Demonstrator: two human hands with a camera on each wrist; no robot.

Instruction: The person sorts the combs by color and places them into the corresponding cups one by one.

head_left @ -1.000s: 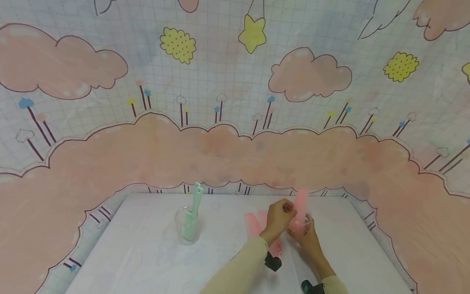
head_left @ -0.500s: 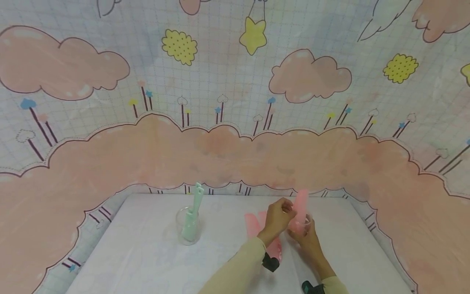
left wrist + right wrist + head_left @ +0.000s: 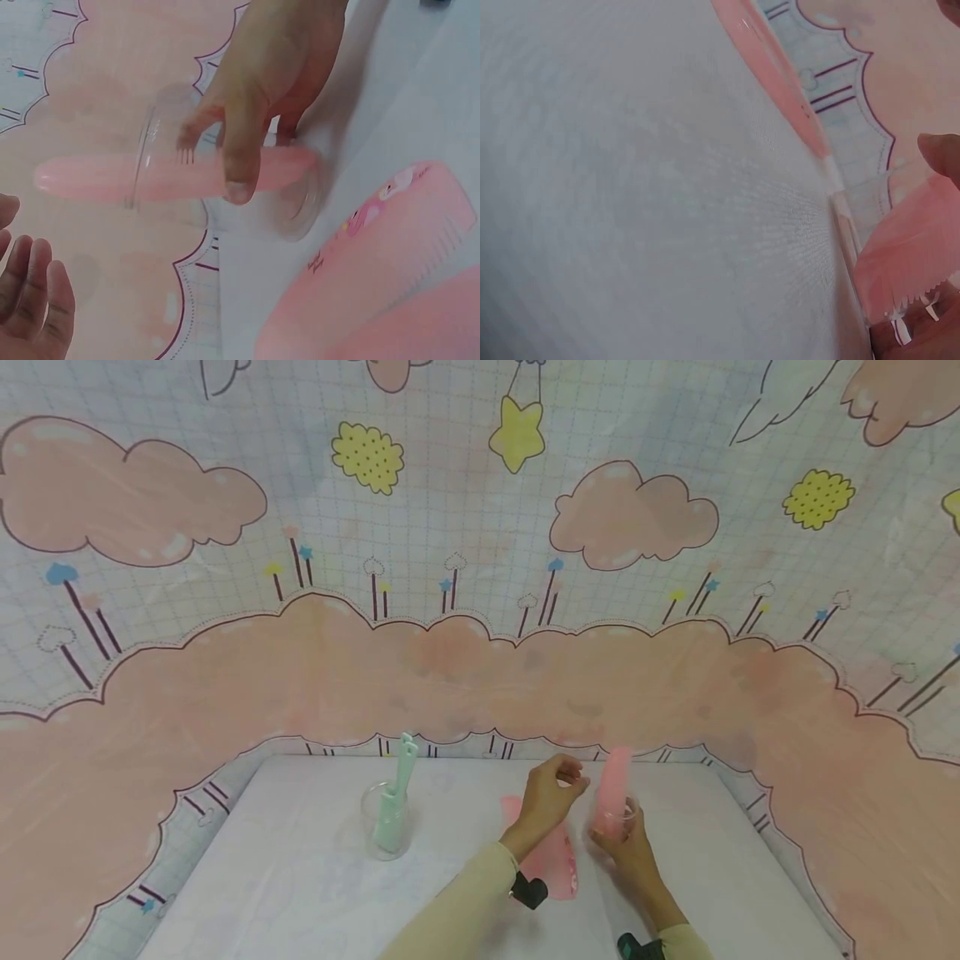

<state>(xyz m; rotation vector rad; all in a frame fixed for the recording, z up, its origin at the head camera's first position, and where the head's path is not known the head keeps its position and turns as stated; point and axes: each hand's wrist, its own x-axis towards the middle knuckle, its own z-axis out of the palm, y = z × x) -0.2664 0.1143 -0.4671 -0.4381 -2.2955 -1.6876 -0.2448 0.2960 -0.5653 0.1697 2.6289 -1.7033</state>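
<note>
My right hand (image 3: 626, 847) grips a clear cup (image 3: 301, 206) at the right side of the table. A pink comb (image 3: 614, 772) stands upright in it, its top rising above the rim; in the right wrist view the comb's teeth show near my thumb (image 3: 941, 156). My left hand (image 3: 551, 793) is just left of the cup, apart from the comb, its fingers loose with nothing between them. Beneath my left forearm lies a flamingo-printed pink comb (image 3: 375, 244), with another pink comb (image 3: 442, 322) beside it. The left hand partly covers these in the head view.
Left of the middle, a clear cup (image 3: 369, 827) holds mint-green combs (image 3: 397, 802), their tops sticking out. White cloth covers the table (image 3: 285, 877). Behind it rises a printed backdrop (image 3: 450, 677) with clouds and stars.
My left hand has let go of the pink comb in the cup and moved slightly left. The right hand keeps its grip on the cup, and the comb stays standing in it.
</note>
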